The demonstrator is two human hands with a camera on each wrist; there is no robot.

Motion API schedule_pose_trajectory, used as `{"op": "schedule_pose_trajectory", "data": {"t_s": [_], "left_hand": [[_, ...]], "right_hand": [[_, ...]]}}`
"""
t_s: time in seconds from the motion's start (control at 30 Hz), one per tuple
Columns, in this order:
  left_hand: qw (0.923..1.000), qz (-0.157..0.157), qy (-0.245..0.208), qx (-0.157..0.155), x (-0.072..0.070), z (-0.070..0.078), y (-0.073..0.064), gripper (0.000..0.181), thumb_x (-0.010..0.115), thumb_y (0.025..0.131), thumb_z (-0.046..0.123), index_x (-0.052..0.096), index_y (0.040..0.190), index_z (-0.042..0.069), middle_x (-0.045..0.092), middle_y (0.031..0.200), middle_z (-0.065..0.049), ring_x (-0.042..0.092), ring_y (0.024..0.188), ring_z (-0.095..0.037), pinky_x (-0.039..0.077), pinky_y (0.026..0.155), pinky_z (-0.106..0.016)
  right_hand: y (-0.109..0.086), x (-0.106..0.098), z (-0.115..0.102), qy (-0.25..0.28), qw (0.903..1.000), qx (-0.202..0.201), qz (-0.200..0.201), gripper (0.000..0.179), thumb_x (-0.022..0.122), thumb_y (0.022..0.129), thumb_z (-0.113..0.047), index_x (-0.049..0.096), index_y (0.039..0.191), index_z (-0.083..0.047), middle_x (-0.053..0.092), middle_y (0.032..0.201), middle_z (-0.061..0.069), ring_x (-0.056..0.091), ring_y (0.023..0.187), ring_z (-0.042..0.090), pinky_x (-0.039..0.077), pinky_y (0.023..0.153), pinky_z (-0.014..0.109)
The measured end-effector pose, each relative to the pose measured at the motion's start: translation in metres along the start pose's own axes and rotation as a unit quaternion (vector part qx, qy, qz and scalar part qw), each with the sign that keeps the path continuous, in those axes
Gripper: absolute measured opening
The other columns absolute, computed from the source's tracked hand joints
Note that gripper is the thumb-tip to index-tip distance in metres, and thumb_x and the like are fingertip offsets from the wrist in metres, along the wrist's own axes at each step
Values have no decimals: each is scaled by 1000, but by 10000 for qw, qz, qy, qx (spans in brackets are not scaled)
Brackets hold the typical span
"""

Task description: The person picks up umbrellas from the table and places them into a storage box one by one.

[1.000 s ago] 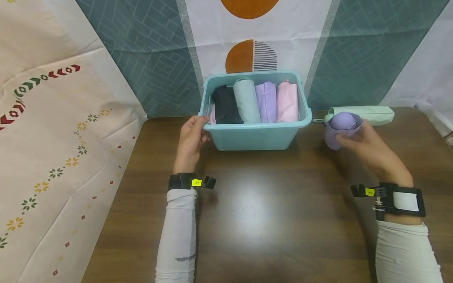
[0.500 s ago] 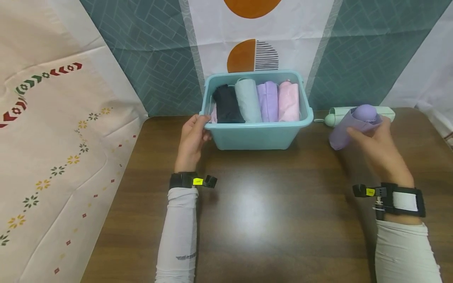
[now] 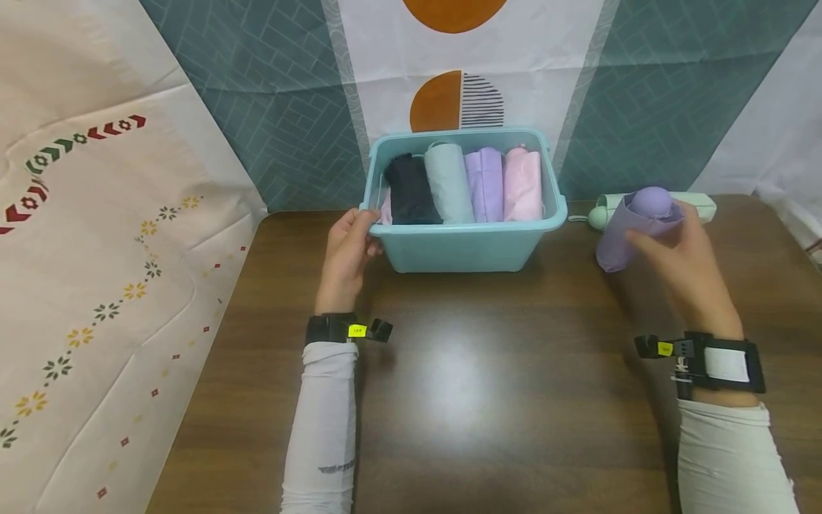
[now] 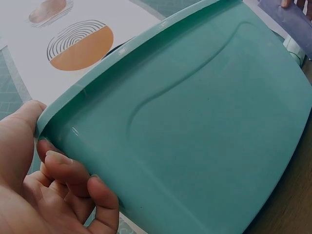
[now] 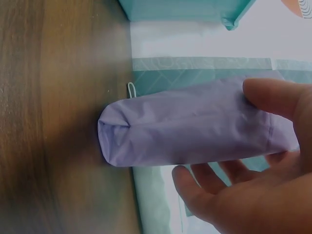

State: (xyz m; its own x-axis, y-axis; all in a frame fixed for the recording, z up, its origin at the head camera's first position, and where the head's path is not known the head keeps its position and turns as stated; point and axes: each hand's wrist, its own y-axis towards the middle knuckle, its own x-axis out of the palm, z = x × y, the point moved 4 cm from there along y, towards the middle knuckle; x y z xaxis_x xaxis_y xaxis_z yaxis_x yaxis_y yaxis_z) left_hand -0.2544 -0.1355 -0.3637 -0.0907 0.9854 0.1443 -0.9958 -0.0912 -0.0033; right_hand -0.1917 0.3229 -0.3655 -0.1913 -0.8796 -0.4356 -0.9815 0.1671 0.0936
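My left hand (image 3: 343, 260) grips the front left corner of a light blue plastic bin (image 3: 459, 250); in the left wrist view the thumb is over the rim and the fingers are bent beneath it. A purple folded umbrella (image 3: 619, 235) in its fabric sleeve is held in my right hand (image 3: 690, 275), thumb on the near side. Its rounded handle (image 3: 651, 203) points up and right, while its lower end leans down to the left, close over the table. Behind it lies a mint green umbrella (image 3: 696, 203), partly hidden.
Inside the bin, side by side, sit a black bundle (image 3: 411, 191), a pale blue roll (image 3: 449, 184), a purple roll (image 3: 484, 185) and a pink roll (image 3: 523, 185). Patterned cloth (image 3: 282, 107) hangs behind the brown wooden table (image 3: 449, 400). Printed cream cloth (image 3: 115, 250) borders the left.
The purple umbrella has shifted right and tipped over to a slant, its handle end swinging right and then slightly back left. My left hand keeps its grip on the bin, which stays put.
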Motion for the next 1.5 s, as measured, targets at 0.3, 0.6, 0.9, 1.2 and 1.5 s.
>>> {"op": "schedule_pose_trajectory", "data": {"t_s": [0.3, 0.6, 0.9, 1.2, 1.5], "left_hand": [[10000, -15, 4, -7, 0, -2, 1, 26, 63, 92, 29, 53, 92, 4, 43, 70, -6, 42, 56, -19, 41, 63, -30], [10000, 37, 6, 34, -1, 0, 2, 26, 63, 92, 28, 53, 91, 4, 43, 70, -7, 42, 54, -17, 41, 62, -28], [10000, 26, 14, 9, -1, -1, 2, 25, 62, 92, 27, 52, 91, 4, 43, 69, -7, 41, 55, -19, 41, 62, -31], [10000, 2, -34, 93, 0, -2, 2, 25, 62, 92, 27, 50, 88, 5, 42, 69, -6, 40, 54, -18, 41, 62, -32], [10000, 5, -55, 56, 0, -1, 1, 25, 63, 91, 27, 51, 87, 5, 42, 67, -5, 41, 53, -17, 41, 62, -33]], "right_hand": [[2, 2, 2, 200, 9997, 18, 159, 68, 63, 94, -22, 23, 150, -22, 30, 144, 4, 32, 129, 17, 29, 103, 28], [1, 7, -6, -42, 9988, -115, 469, 63, 64, 93, -26, 32, 148, -23, 38, 140, 3, 38, 125, 15, 34, 99, 30], [6, 3, 8, -390, 9971, -23, 661, 64, 63, 93, -35, 32, 149, -28, 40, 146, 2, 37, 126, 15, 32, 102, 40], [3, -1, 3, -107, 9949, 190, 988, 60, 67, 90, -30, 30, 136, -18, 38, 127, 0, 41, 112, 15, 36, 88, 30], [-1, -1, -4, 390, 9891, 380, 1370, 59, 68, 89, -27, 34, 136, -19, 37, 124, -3, 41, 108, 12, 35, 84, 30]]}}
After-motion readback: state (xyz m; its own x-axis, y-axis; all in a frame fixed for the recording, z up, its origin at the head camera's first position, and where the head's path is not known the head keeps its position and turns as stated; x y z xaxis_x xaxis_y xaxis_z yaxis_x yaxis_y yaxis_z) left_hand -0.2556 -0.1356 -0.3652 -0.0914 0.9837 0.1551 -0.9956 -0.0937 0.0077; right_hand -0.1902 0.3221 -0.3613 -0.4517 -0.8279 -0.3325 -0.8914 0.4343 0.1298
